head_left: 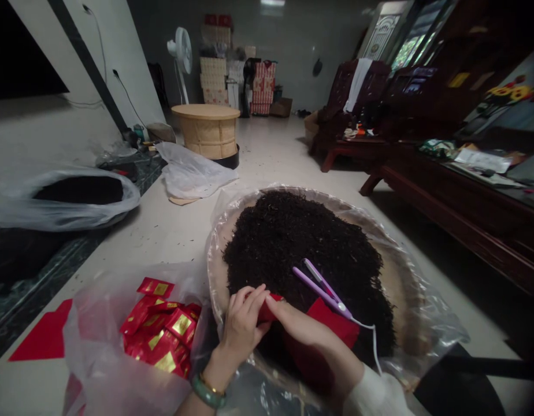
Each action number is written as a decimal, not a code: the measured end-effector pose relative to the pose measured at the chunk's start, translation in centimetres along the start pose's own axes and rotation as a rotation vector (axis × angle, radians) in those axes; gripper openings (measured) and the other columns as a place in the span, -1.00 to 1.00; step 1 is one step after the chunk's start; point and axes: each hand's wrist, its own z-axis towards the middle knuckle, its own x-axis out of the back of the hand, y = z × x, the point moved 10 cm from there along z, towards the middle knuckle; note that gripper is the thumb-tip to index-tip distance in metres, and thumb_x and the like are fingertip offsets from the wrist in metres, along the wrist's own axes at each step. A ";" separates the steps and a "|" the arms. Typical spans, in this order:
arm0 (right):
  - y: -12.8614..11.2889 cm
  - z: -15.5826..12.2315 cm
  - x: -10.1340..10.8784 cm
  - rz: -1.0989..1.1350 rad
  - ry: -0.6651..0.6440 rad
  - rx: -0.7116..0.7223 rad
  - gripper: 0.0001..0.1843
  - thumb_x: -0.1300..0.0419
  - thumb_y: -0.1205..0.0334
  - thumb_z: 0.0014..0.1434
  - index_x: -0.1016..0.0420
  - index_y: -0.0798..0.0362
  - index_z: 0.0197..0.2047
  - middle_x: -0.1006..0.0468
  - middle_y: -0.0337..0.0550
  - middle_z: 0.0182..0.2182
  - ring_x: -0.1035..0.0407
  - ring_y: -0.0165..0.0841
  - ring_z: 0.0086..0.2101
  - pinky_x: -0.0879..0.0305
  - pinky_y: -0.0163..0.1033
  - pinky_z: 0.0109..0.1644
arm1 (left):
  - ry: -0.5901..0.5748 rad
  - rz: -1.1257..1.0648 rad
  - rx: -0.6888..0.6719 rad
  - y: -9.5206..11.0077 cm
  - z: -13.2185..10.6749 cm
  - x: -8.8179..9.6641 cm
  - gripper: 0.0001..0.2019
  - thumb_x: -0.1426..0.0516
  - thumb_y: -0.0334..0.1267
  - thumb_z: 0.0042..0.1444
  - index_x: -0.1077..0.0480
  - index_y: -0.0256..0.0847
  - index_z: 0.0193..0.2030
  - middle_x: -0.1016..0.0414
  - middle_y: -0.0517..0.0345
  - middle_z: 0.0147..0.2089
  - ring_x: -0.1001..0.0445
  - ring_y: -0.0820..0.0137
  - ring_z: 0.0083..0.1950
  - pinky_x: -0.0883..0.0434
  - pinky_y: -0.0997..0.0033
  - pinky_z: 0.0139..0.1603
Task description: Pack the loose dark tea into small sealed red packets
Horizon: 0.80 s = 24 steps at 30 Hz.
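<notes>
My left hand [242,322], with a green bangle at its wrist, meets my right hand [290,318] over the near side of a wide round basket [405,271] lined with clear plastic. Between them they hold a small red packet [268,310], mostly covered by the fingers. Dark dried leaves [301,231] are heaped in the basket. A purple hair straightener [321,292] lies on the leaves, its jaws apart and its white cord trailing toward my right sleeve. Beneath it and my right forearm is a red cloth or bag [336,323].
Left of the basket, a clear plastic bag [97,323] holds several red and gold packets [163,332]. A red sheet [44,335] lies on the floor. Another bag of dark leaves [80,190] is farther left. A round wooden drum-shaped table [206,127] and dark wooden furniture [449,185] stand beyond.
</notes>
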 end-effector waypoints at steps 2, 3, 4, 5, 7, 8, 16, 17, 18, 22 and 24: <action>-0.5 0.3 0.3 0.010 -0.031 0.004 -0.19 0.21 -0.40 0.23 -0.54 0.09 -0.01 -0.59 -0.04 -0.07 -0.38 -0.17 0.04 -0.14 0.07 0.24 | 0.032 -0.063 0.041 -0.9 0.0 0.1 -0.40 -0.18 -0.55 -0.10 -0.32 -0.20 0.16 -0.54 -0.04 0.06 -0.45 0.15 0.01 -0.47 0.11 0.00; -0.7 0.5 0.9 0.038 -0.037 0.004 -0.17 0.23 -0.39 0.24 -0.55 0.10 -0.03 -0.60 -0.02 -0.11 -0.42 -0.16 -0.01 -0.18 0.07 0.20 | 0.065 -0.087 0.074 -1.6 0.0 0.4 -0.42 -0.18 -0.54 -0.09 -0.33 -0.19 0.15 -0.55 -0.02 0.02 -0.47 0.17 0.00 -0.49 0.14 -0.01; -0.9 0.7 1.8 0.072 -0.019 0.006 -0.15 0.27 -0.38 0.25 -0.57 0.12 -0.06 -0.62 0.00 -0.15 -0.46 -0.16 -0.06 -0.24 0.07 0.15 | 0.101 -0.105 0.118 -2.3 0.0 0.8 -0.45 -0.18 -0.52 -0.07 -0.34 -0.19 0.13 -0.56 -0.01 -0.01 -0.49 0.19 -0.02 -0.50 0.16 -0.01; -1.0 1.0 3.1 0.099 0.029 0.011 -0.14 0.30 -0.37 0.26 -0.58 0.12 -0.08 -0.63 0.02 -0.18 -0.49 -0.15 -0.10 -0.29 0.06 0.10 | 0.137 -0.120 0.170 -3.2 -0.1 1.2 -0.50 -0.18 -0.48 -0.04 -0.36 -0.18 0.10 -0.56 0.00 -0.04 -0.50 0.20 -0.03 -0.51 0.17 -0.02; -1.2 1.6 6.5 0.066 0.215 0.047 -0.15 0.31 -0.34 0.28 -0.59 0.12 -0.10 -0.63 0.07 -0.19 -0.51 -0.13 -0.12 -0.36 0.04 0.03 | 0.198 -0.150 0.278 -4.8 -0.3 2.0 -0.59 -0.19 -0.39 0.02 -0.40 -0.18 0.06 -0.56 0.00 -0.07 -0.53 0.22 -0.06 -0.52 0.19 -0.03; -1.3 2.0 7.9 -0.021 0.313 0.075 -0.21 0.25 -0.32 0.28 -0.57 0.10 -0.06 -0.62 0.07 -0.12 -0.48 -0.13 -0.07 -0.34 0.04 0.05 | 0.219 -0.172 0.322 -5.4 -0.4 2.3 -0.62 -0.19 -0.35 0.03 -0.41 -0.18 0.04 -0.56 -0.01 -0.07 -0.54 0.23 -0.08 -0.53 0.21 -0.05; 2.1 6.7 0.9 -1.099 0.025 0.001 -0.14 -0.19 -0.18 0.15 -0.09 0.09 0.38 0.04 0.25 0.37 0.23 0.15 0.34 0.25 0.26 0.34 | 0.334 -0.225 0.472 -7.9 -1.5 3.5 -0.64 -0.23 -0.25 0.00 -0.43 -0.20 -0.02 -0.56 -0.03 -0.08 -0.56 0.21 -0.09 -0.52 0.20 -0.06; 2.2 6.6 -0.1 -1.140 -0.005 0.006 -0.15 -0.16 -0.22 0.16 -0.11 0.08 0.37 0.03 0.25 0.37 0.24 0.16 0.34 0.24 0.27 0.33 | 0.342 -0.226 0.498 -8.3 -1.7 3.5 -0.64 -0.24 -0.24 0.00 -0.43 -0.19 -0.02 -0.56 -0.02 -0.09 -0.57 0.23 -0.13 -0.53 0.23 -0.10; 2.2 6.4 -1.0 -1.163 -0.035 0.020 -0.15 -0.14 -0.25 0.15 -0.14 0.07 0.36 0.02 0.25 0.37 0.22 0.18 0.33 0.21 0.29 0.32 | 0.349 -0.230 0.525 -8.7 -1.9 3.6 -0.63 -0.24 -0.22 -0.01 -0.43 -0.18 -0.02 -0.56 0.00 -0.10 -0.58 0.25 -0.18 -0.54 0.27 -0.15; 1.7 5.0 -3.6 -1.217 -0.123 0.097 -0.14 -0.20 -0.27 0.08 -0.24 0.09 0.30 -0.11 0.30 0.32 0.03 0.21 0.28 0.01 0.28 0.24 | 0.387 -0.241 0.579 -9.7 -2.1 4.1 -0.62 -0.25 -0.17 -0.03 -0.44 -0.20 -0.04 -0.57 0.04 -0.19 -0.56 0.32 -0.33 -0.54 0.36 -0.31; 1.4 4.7 -4.1 -1.243 -0.104 0.118 -0.13 -0.25 -0.25 0.04 -0.24 0.06 0.29 -0.12 0.29 0.31 0.01 0.20 0.27 -0.01 0.29 0.22 | 0.417 -0.225 0.579 -9.7 -2.0 4.6 -0.61 -0.26 -0.15 -0.06 -0.44 -0.21 -0.07 -0.56 0.04 -0.22 -0.55 0.31 -0.33 -0.53 0.35 -0.31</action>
